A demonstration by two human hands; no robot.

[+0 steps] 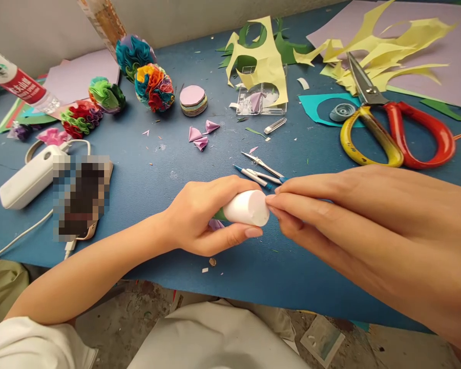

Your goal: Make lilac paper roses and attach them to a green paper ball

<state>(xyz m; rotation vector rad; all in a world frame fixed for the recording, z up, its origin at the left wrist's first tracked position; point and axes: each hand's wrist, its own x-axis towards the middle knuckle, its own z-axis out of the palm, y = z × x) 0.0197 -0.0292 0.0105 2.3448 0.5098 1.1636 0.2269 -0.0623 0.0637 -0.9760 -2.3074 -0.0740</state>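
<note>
My left hand (205,215) is wrapped round a white glue stick (246,207), whose blunt end points right and whose green part shows near the palm. A bit of folded purple paper (216,224) peeks out under that hand. The fingers of my right hand (353,220) are pressed together, their tips against or right beside the end of the glue stick; whatever they pinch is hidden. Just beyond both hands lie tweezers (263,165) and a white-and-blue pen-like tool (253,177). Folded purple paper pieces (201,137) rest farther back, near a stack of paper discs (192,100).
Large scissors (372,97) with red and yellow handles lie at right by yellow paper scraps (403,48). Colourful paper balls (153,87) sit back left. A white power bank (34,177), a cabled phone (86,200) and a bottle (19,79) occupy the left.
</note>
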